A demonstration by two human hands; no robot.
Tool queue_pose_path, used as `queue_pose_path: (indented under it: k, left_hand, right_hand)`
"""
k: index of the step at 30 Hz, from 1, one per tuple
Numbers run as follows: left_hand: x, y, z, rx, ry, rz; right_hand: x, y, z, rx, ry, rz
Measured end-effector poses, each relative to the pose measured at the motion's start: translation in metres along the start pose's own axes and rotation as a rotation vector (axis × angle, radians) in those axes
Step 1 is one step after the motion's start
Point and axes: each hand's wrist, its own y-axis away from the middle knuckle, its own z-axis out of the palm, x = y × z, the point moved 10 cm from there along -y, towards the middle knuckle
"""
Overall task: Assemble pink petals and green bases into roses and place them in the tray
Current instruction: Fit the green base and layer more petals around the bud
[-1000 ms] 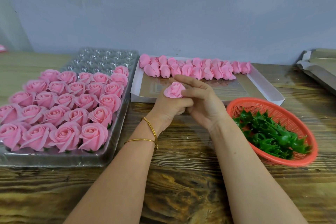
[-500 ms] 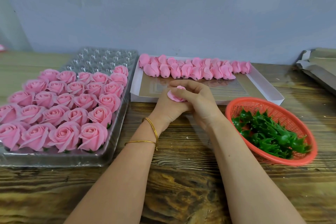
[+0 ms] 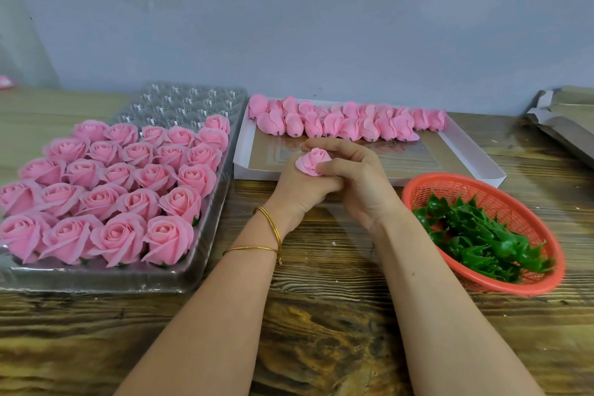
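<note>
A pink rose bud (image 3: 313, 161) sits between both hands above the table's middle. My left hand (image 3: 297, 191) grips it from below; its green base is hidden. My right hand (image 3: 356, 177) curls its fingers and thumb round the bud from the right. The clear plastic tray (image 3: 205, 219) on the left holds several finished pink roses (image 3: 128, 196); its far cells are bare. A row of loose pink petal buds (image 3: 347, 120) lies at the back of a white cardboard box (image 3: 469, 154). Green bases (image 3: 475, 235) fill an orange basket (image 3: 450, 183) on the right.
A wooden table (image 3: 321, 315) carries everything, with a grey wall behind. Folded cardboard (image 3: 565, 119) lies at the far right edge. Two gold bangles (image 3: 270, 235) ring my left wrist.
The bud was briefly covered by my right-hand fingers half a second ago; it now shows again with more open petals. Both hands stay in the same spot.
</note>
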Motion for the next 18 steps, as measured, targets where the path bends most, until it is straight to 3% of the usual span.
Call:
queue_pose_path:
  k: [14, 18]
  left_hand:
    - [-0.0033, -0.0023, 0.001, -0.048, -0.014, 0.005]
    - [-0.0008, -0.0023, 0.0042, -0.073, -0.085, 0.048]
  right_hand:
    - [-0.0001, 0.0002, 0.0005, -0.011, 0.0, 0.024]
    - [-0.0089, 0.0012, -0.0056, 0.039, 0.005, -0.054]
